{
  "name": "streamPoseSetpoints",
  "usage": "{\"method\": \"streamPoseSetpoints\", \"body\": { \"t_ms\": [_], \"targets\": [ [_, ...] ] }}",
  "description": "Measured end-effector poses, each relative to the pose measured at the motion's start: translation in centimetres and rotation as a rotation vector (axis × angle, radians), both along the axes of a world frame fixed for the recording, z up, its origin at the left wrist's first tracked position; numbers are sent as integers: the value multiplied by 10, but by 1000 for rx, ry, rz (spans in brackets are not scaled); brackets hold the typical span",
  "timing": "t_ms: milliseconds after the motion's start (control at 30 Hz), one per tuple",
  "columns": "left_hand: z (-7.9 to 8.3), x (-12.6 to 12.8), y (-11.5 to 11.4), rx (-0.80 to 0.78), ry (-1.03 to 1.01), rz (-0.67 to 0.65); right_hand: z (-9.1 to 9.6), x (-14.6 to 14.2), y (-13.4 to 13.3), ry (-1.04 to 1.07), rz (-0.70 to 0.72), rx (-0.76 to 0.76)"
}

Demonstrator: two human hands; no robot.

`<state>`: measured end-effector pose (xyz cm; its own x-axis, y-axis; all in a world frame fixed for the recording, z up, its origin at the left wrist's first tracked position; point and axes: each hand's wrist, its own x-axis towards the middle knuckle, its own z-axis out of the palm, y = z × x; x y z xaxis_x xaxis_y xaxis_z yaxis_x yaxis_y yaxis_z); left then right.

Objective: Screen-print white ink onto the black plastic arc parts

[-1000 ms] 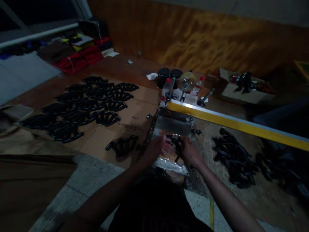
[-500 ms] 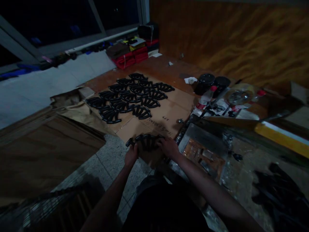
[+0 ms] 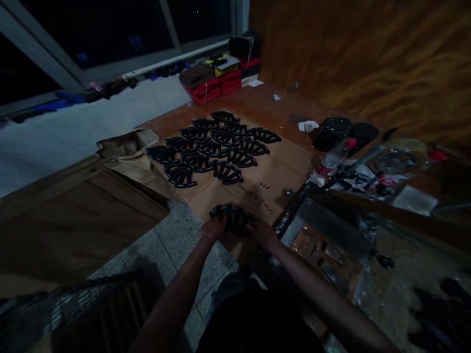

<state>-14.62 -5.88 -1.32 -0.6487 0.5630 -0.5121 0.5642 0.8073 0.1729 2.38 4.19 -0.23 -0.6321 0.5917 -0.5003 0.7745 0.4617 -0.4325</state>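
Both my hands hold a stack of black curved, fan-shaped plastic parts (image 3: 234, 216) just above the near edge of a flat cardboard sheet (image 3: 257, 181). My left hand (image 3: 213, 228) grips the stack's left end and my right hand (image 3: 262, 231) grips its right end, fingers closed on it. Beyond the hands, several more of the same black parts (image 3: 209, 149) lie spread in rows on the cardboard.
A metal jig plate (image 3: 324, 240) sits right of my hands. Behind it stand black jars (image 3: 331, 131), red-capped bottles (image 3: 333, 159) and a tape roll (image 3: 399, 152). A heap of black parts (image 3: 437, 314) lies at far right. Brown cardboard (image 3: 73, 211) covers the left; red stacks (image 3: 217, 83) line the window.
My hands left the jig plate, moved left to the stack of black parts on the cardboard and took hold of both ends. The view swung left toward the window.
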Motion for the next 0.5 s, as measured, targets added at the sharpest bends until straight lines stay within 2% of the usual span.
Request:
{"method": "streamPoseSetpoints", "body": {
  "t_ms": [67,133,233,300,400,500],
  "targets": [
    [4,12,-7,54,70,-4,-4,4,2,33,5,-22],
    [3,32,-17,192,179,-72,-9,7,3,61,0,-26],
    [-11,64,-25,378,282,-248,-15,9,3,113,12,-35],
    [-26,79,-23,389,297,-305,-19,9,3,139,24,-36],
    [-45,80,-16,373,305,-318,-24,9,3,135,30,-21],
    [-52,53,-11,397,250,-420,-25,10,2,156,64,-20]
  ]
}}
